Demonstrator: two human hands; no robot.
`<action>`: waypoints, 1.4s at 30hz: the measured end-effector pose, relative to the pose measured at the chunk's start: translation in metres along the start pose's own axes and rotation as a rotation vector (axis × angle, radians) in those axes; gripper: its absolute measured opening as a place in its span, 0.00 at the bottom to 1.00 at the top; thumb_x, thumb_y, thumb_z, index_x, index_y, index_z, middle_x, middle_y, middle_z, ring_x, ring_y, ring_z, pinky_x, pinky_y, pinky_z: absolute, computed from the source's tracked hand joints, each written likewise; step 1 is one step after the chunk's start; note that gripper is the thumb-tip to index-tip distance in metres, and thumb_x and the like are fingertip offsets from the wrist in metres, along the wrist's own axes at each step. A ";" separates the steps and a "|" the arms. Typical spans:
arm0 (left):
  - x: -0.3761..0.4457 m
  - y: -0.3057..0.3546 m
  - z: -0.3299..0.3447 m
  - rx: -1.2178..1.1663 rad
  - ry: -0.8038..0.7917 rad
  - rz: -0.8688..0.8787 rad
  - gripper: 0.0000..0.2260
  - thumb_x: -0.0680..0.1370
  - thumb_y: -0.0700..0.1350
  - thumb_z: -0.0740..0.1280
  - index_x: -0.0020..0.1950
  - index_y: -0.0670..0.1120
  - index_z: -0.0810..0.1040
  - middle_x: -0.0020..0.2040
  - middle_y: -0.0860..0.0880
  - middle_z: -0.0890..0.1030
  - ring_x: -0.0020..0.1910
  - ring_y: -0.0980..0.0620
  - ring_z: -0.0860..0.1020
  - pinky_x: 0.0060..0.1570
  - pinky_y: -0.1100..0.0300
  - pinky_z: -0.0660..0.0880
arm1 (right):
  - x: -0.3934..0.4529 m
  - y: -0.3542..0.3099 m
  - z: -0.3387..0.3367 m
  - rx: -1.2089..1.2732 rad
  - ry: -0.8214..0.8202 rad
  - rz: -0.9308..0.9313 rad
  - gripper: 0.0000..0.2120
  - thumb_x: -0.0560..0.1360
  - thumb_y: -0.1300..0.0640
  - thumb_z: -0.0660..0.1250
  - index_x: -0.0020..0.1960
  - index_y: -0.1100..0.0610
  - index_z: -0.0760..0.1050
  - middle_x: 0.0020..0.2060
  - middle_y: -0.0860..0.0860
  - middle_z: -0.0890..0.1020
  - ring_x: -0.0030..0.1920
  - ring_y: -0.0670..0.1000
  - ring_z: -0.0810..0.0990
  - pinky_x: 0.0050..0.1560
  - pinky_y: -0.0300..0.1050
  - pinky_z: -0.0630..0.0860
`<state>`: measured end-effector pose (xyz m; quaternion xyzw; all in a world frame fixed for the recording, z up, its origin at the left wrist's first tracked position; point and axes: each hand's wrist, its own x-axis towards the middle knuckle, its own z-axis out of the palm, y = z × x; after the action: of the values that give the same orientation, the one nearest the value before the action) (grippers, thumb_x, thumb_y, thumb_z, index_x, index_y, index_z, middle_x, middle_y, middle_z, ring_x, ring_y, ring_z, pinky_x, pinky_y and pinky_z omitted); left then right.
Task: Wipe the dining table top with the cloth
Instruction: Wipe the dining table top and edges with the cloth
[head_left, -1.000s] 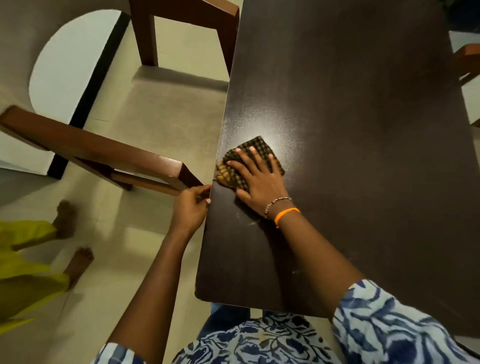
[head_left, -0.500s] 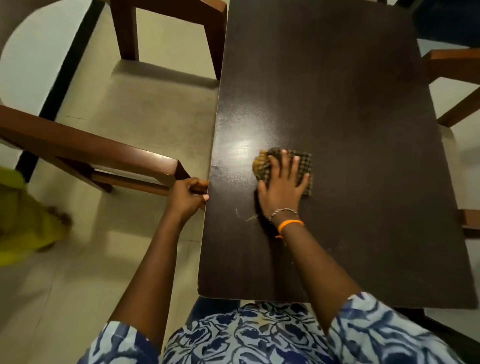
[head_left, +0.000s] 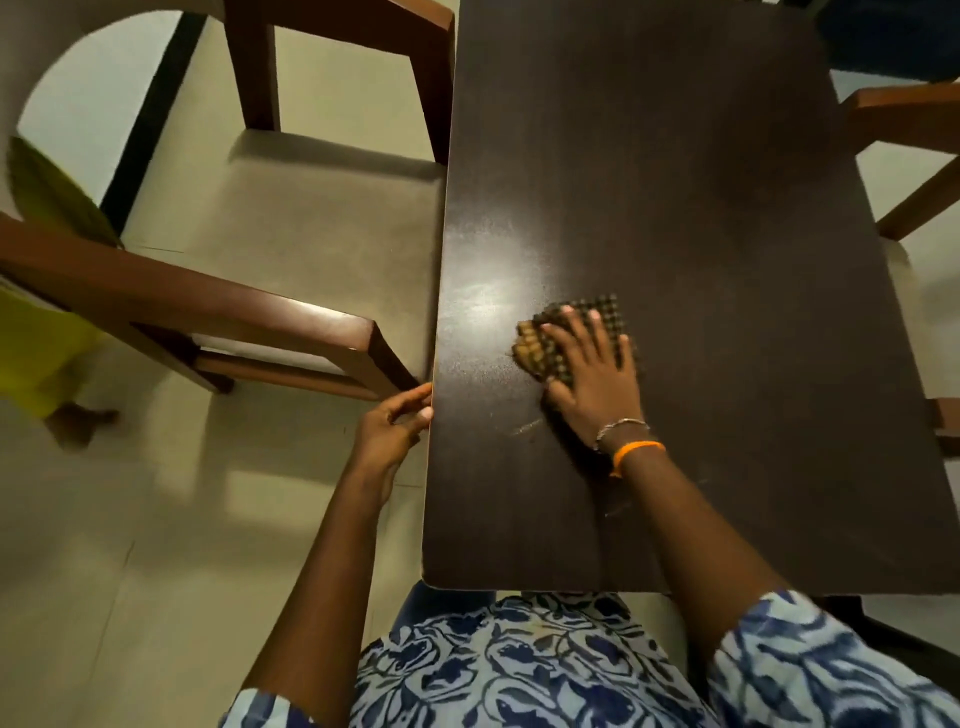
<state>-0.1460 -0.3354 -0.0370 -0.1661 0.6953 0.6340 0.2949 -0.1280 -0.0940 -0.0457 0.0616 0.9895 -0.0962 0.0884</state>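
The dark brown dining table top (head_left: 675, 182) fills the middle and right of the view. A checked brown and yellow cloth (head_left: 540, 343) lies on it, a little in from its left edge. My right hand (head_left: 597, 374) presses flat on the cloth with fingers spread and straight, covering most of it. An orange band and a bead bracelet circle that wrist. My left hand (head_left: 389, 428) rests against the table's left edge with fingers loosely curled; whether it holds the edge is unclear. A faint streak (head_left: 527, 427) marks the surface near my right wrist.
A wooden chair (head_left: 260, 317) with a beige seat stands close against the table's left side. Another chair frame (head_left: 904, 119) shows at the right. A person in yellow clothing (head_left: 36, 353) stands on the floor at far left. The table's near edge (head_left: 519, 587) meets my body.
My right hand slid the cloth from the table's left edge to the right, then slightly back left. My left hand shifted from the chair corner to the table edge. The person in yellow moved.
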 end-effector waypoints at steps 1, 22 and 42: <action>0.000 0.001 0.000 0.010 0.003 0.002 0.18 0.77 0.34 0.63 0.66 0.41 0.73 0.58 0.46 0.78 0.55 0.53 0.75 0.47 0.67 0.74 | -0.006 0.020 -0.004 0.014 0.018 0.078 0.32 0.74 0.49 0.61 0.75 0.45 0.53 0.77 0.46 0.50 0.77 0.52 0.44 0.73 0.62 0.44; -0.018 -0.001 0.013 0.168 0.381 -0.009 0.20 0.78 0.35 0.58 0.70 0.46 0.66 0.62 0.44 0.76 0.59 0.47 0.75 0.62 0.51 0.72 | -0.008 -0.106 0.024 -0.030 -0.103 -0.351 0.31 0.75 0.44 0.58 0.75 0.43 0.51 0.77 0.47 0.48 0.77 0.54 0.42 0.71 0.63 0.38; -0.036 0.024 0.168 0.858 0.144 0.446 0.22 0.76 0.34 0.61 0.68 0.48 0.69 0.67 0.46 0.69 0.69 0.46 0.60 0.70 0.50 0.60 | -0.043 0.101 -0.011 0.175 0.125 0.367 0.32 0.72 0.51 0.64 0.73 0.56 0.59 0.77 0.53 0.50 0.77 0.55 0.45 0.72 0.59 0.46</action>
<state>-0.0990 -0.1728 0.0007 0.0799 0.9313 0.3246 0.1450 -0.0733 0.0016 -0.0453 0.2543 0.9531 -0.1602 0.0370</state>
